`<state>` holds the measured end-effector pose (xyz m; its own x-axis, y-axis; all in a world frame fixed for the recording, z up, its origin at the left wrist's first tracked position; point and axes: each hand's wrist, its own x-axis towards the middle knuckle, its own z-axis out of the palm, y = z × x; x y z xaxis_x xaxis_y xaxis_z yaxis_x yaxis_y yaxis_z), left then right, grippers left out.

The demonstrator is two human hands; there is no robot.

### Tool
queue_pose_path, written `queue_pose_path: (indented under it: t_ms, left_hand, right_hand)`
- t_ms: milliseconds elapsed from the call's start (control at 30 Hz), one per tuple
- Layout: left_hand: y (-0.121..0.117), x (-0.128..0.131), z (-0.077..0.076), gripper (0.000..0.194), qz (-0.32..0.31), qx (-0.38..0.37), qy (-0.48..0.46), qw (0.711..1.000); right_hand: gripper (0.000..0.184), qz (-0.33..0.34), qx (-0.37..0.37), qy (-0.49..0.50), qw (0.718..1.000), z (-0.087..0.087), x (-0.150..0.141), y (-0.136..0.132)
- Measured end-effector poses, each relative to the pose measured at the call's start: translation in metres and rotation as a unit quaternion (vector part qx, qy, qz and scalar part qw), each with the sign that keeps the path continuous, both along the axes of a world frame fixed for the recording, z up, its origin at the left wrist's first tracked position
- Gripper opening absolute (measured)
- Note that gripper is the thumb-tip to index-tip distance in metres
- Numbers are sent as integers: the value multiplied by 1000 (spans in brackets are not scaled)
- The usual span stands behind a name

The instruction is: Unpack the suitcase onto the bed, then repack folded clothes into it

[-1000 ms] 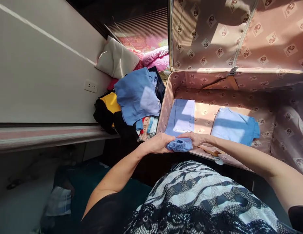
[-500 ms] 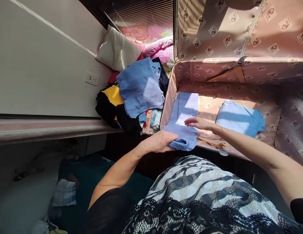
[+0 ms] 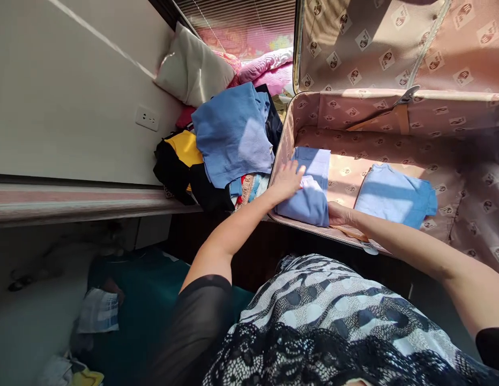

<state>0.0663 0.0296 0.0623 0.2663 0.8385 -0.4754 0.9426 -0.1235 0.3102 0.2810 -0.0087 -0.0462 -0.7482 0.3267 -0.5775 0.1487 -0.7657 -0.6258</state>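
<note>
An open suitcase (image 3: 394, 142) with pink patterned lining lies before me, its lid raised. In its left end sits a folded blue garment (image 3: 309, 198). My left hand (image 3: 287, 179) rests flat on top of that garment, fingers stretched out. My right hand (image 3: 337, 213) touches the garment's right edge, its fingertips tucked under the fabric. A second folded light-blue garment (image 3: 394, 194) lies further right inside the suitcase.
Left of the suitcase is a heap of clothes (image 3: 229, 145): a blue top, yellow and black pieces, striped items. A white pillow (image 3: 191, 75) and pink bedding (image 3: 269, 67) lie behind. A wall with a socket (image 3: 148, 118) stands left. Cloth lies on the floor (image 3: 98, 311).
The rolled end of the blue garment has been laid down flat into the suitcase. My left hand moved from its near end onto its top; my right hand slid to its right edge.
</note>
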Motion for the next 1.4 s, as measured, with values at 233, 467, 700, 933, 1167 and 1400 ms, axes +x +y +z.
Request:
queue_pose_path:
  t_ms: [233,467,700,933,1167,1400]
  left_hand:
    - [-12,20,-50,95,-158,-256,-28,953]
    - [-35,3,-47,95,-114,-171,-18,979]
    - [-50,-11,-45,119,-21,-163,-12,986]
    - [-66,-14,-24,120,111,-80,0,991]
    - [-58,-29,-14,81,189,-192,-206,941]
    - [-66,-26,-9,95,370,-286,-378,799]
  right_hand:
    - [57,17,-161,-7,987,-11,13,4]
    - [53,-54,-119,23,991,-5,36,4]
    - [44,-183,-145,-34,972,12,42,-1]
    - [43,-190,-103,-79,973,23,59,-9]
    - [48,-225,-11,-101,969,26,58,12]
    - [72,-176,22,-85,981,57,56,17]
